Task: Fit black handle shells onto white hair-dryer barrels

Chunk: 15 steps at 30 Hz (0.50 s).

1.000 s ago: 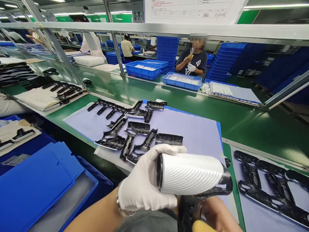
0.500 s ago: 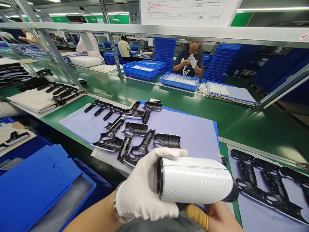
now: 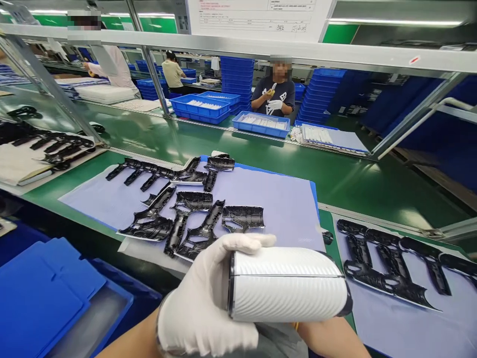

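A white, ribbed, barrel-shaped appliance housing point(image 3: 288, 293) with black ends lies sideways close in front of me. A thin dark seam runs along its upper face. My left hand point(image 3: 208, 303), in a white glove, is wrapped round its left end, thumb and fingers gripping above and below. Behind and under the housing, my right hand is mostly hidden; its forearm point(image 3: 331, 335) and a small bit of yellow finger cover point(image 3: 296, 325) show. I cannot make out its fingers. Just beyond sit several black gun-shaped half shells point(image 3: 197, 201), hollow side up, on a pale sheet point(image 3: 276, 194).
To the right, more black half shells point(image 3: 391, 268) rest on another sheet. Blue bins point(image 3: 48, 278) stand low at the left. A metal frame rail point(image 3: 261, 47) crosses above the green bench point(image 3: 357, 184). Across it, a co-worker point(image 3: 274, 92) handles small parts beside blue trays point(image 3: 261, 124).
The housing has rolled, so its seam sits nearer the middle of the visible face. My right hand's yellow finger cover has slipped almost out of sight. The view has swung right.
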{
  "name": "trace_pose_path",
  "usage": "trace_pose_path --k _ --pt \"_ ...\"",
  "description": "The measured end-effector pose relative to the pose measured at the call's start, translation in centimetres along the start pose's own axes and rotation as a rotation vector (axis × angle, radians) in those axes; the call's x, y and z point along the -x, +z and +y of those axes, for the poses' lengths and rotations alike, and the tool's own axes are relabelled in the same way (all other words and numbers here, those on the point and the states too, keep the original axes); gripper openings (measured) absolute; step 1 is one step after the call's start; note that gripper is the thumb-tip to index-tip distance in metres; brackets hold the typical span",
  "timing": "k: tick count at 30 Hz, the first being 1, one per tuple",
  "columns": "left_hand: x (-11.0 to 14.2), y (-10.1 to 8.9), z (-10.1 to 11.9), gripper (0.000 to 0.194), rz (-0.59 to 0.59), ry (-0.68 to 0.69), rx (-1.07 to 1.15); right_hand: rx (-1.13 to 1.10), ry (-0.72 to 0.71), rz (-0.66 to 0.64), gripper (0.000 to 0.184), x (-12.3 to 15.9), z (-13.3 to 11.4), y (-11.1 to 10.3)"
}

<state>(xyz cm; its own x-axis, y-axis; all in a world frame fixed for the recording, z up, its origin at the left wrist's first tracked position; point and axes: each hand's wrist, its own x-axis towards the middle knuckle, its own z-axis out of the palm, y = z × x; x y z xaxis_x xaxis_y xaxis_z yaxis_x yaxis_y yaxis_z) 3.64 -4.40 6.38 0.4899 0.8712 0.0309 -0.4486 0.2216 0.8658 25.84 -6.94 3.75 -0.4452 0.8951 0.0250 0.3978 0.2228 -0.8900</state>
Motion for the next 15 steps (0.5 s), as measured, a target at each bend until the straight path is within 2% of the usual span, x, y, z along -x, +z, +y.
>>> trace_pose_path --k 5,8,10,12,15 --pt "0.5 0.2 -0.2 0.078 0.021 -0.053 0.012 -0.101 -0.084 0.106 0.045 -0.4 -1.1 -0.2" --pt "0.8 0.5 -0.2 0.073 0.038 -0.021 0.042 -0.108 -0.095 0.201 0.052 0.3 -0.1 0.1" --pt "0.9 0.4 -0.1 0.071 0.008 0.013 0.019 -0.088 -0.107 0.271 0.058 0.9 0.7 0.2" --pt "1.0 0.3 -0.3 0.075 -0.035 0.068 -0.056 -0.108 -0.131 0.292 0.058 1.3 1.2 0.3" --pt "1.0 -0.1 -0.6 0.080 -0.058 0.148 -0.171 -0.178 -0.133 0.253 0.056 1.3 1.0 0.1"
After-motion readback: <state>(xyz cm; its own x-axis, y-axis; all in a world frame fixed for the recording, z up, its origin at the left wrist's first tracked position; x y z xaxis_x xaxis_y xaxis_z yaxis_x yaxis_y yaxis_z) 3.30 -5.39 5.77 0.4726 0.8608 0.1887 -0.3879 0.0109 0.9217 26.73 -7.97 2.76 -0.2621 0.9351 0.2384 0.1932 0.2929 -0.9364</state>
